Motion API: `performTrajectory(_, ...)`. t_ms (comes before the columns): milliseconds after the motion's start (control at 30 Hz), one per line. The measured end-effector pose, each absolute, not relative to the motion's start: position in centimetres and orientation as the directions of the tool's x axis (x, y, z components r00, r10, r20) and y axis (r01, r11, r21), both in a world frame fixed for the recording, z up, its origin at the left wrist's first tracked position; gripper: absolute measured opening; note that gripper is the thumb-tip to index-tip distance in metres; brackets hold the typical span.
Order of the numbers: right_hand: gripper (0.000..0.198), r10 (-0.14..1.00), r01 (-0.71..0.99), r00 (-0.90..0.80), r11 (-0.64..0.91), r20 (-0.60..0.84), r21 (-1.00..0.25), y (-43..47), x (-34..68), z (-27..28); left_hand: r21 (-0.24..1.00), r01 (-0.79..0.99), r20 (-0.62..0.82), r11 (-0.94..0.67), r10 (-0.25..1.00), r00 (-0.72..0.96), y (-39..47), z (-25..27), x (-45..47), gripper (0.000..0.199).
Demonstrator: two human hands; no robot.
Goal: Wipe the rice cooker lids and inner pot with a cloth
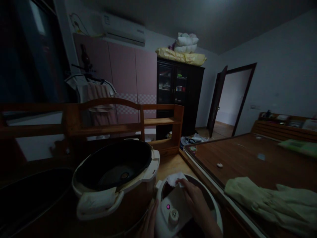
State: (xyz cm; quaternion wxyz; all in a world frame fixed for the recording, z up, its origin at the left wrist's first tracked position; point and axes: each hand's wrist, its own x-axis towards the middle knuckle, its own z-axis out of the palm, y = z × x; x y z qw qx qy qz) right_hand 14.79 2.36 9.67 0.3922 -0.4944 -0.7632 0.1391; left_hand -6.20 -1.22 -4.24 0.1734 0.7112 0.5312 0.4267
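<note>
At the bottom centre is a white pressure cooker lid [218, 215] with a dark inner face, a round steam valve [173, 216] and a small pink button [168, 206]. My right hand [195, 198] reaches over the lid, its fingers closed on a crumpled white tissue [175, 178] against the upper rim. Along the lid's left side, my left hand [149, 219] steadies the edge; its palm is out of sight. Left of both hands stands the pressure cooker body [138, 195], uncovered, with a white rim and black interior.
A large dark round vessel [32, 198] sits at the far left. Behind the cooker runs a wooden shelf frame [111, 129]. To the right, a brown bed surface [232, 152] bears a pale green cloth [272, 201] and a small white object [219, 165].
</note>
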Motion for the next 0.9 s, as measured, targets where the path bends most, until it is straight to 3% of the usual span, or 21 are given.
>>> performTrajectory(167, 0.049, 0.831, 0.671, -0.237, 0.514, 0.503, -0.534, 2.4, 14.8, 8.4, 0.706, 0.561, 0.391, -0.431, 0.899, 0.199, -1.8, -3.2, -7.0, 0.102)
performTrajectory(333, 0.064, 0.826, 0.710, -0.372, 0.547, 0.423, -0.443, 1.6, 13.0, 9.0, 0.742, 0.538, 0.371, -0.399, 0.914, 0.165, -2.6, -1.6, -6.6, 0.096)
performTrajectory(467, 0.061, 0.805, 0.710, -0.454, 0.586, 0.383, -0.390, 0.4, 12.3, 9.5, 0.755, 0.504, 0.395, -0.418, 0.905, 0.159, -3.2, -0.4, -6.0, 0.091)
performTrajectory(900, 0.062, 0.806, 0.670, -0.289, 0.555, 0.516, -0.493, -2.8, 14.0, 3.6, 0.767, 0.507, 0.356, -0.394, 0.918, 0.175, -3.6, -0.6, -6.3, 0.093)
